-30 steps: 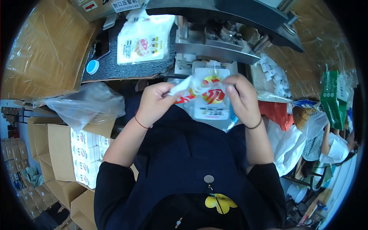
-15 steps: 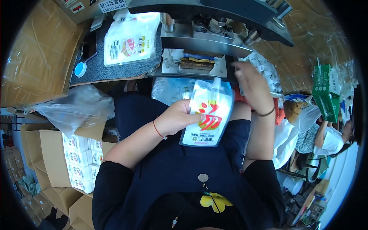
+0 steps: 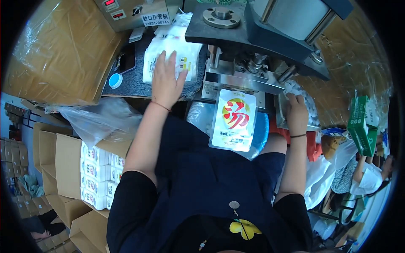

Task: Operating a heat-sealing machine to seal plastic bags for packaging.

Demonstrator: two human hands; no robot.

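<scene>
My left hand point(image 3: 166, 84) lies spread on a stack of flat white printed pouches point(image 3: 192, 69) on the grey mat; no pouch is lifted. At the right, my right hand point(image 3: 298, 116) reaches into a metal tray of small white plastic parts point(image 3: 311, 103). Its fingers curl down among them, and whatever they grip is hidden. Between the hands, a white pouch point(image 3: 235, 120) with a large red character on a yellow patch stands at the front of a metal press point(image 3: 244, 78). Neither hand touches it. Its upper end is against the press, where I cannot see how it is held.
A control box point(image 3: 133, 12) stands behind the mat. On the mat are a phone point(image 3: 128, 59) and a blue-topped round container point(image 3: 115, 80). An open carton point(image 3: 68, 168) of packed pouches sits lower left. A green box point(image 3: 359, 126) is at the right. Other people are partly visible at both sides.
My left hand has let go of the pouch, which now stays at the press, and has moved to the stack. My right hand has moved into the tray. The view has shifted.
</scene>
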